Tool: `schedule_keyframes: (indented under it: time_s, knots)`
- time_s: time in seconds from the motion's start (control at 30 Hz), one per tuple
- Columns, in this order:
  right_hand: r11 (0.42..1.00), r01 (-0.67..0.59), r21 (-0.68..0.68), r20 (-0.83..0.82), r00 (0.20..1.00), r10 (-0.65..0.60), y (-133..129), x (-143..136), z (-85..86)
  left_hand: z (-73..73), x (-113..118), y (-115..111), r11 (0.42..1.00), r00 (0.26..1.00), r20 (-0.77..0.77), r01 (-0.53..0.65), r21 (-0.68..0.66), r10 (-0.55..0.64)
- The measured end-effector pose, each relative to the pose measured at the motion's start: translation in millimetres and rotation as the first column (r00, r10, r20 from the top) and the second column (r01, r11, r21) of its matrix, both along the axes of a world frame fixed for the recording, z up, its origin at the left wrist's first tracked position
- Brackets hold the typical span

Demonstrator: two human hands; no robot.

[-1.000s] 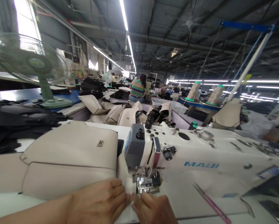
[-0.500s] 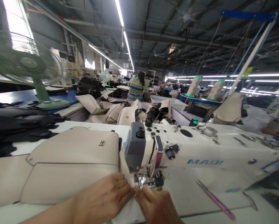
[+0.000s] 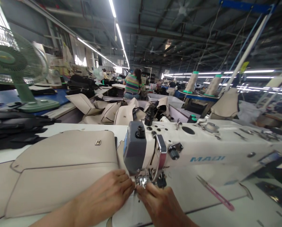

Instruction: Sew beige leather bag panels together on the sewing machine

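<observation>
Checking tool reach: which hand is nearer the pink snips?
Right. The right hand is by the presser foot, left of the snips with a gap between; the left hand is farther left.

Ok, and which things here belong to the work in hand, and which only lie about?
Seemingly in the work: left hand, right hand, sewing machine, beige panel with metal plate.
Seemingly lying or standing by: pink-handled snips, green fan, black pieces.
</observation>
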State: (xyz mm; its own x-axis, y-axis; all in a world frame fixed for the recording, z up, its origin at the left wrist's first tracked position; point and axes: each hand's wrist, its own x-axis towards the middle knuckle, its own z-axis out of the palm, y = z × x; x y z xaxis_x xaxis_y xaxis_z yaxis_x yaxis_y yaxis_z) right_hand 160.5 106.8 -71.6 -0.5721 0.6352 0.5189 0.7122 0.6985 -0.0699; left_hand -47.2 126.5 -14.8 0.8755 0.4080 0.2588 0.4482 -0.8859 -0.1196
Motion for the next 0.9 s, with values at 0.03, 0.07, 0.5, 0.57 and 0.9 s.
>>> schedule_keyframes:
  time_s: [0.03, 0.07, 0.5, 0.57, 0.9]
  knots:
    - [1.0, 0.004, 0.003, -0.003, 1.0, -0.004, 0, 0, 1.1, 0.7, 0, 0, 1.0, 1.0, 0.002, -0.005, -0.003, 0.005]
    - [1.0, 0.007, 0.006, -0.005, 1.0, -0.007, -1, 1, 2.3, 1.5, 0, 1, 1.0, 1.0, 0.005, -0.008, -0.002, 0.008]
    - [1.0, 0.007, -0.01, -0.045, 0.999, -0.008, -4, 1, 12.2, 0.2, 1, 3, 0.997, 1.0, -0.014, -0.013, 0.081, 0.014]
    - [1.0, 0.002, -0.029, -0.047, 0.999, -0.004, -4, 1, 12.3, 0.3, 1, 4, 0.995, 1.0, -0.011, -0.012, 0.103, 0.013]
    - [0.997, -0.013, -0.071, -0.142, 0.99, 0.003, -7, 0, 16.1, -1.5, -1, 6, 0.989, 1.0, 0.007, 0.016, 0.15, -0.018]
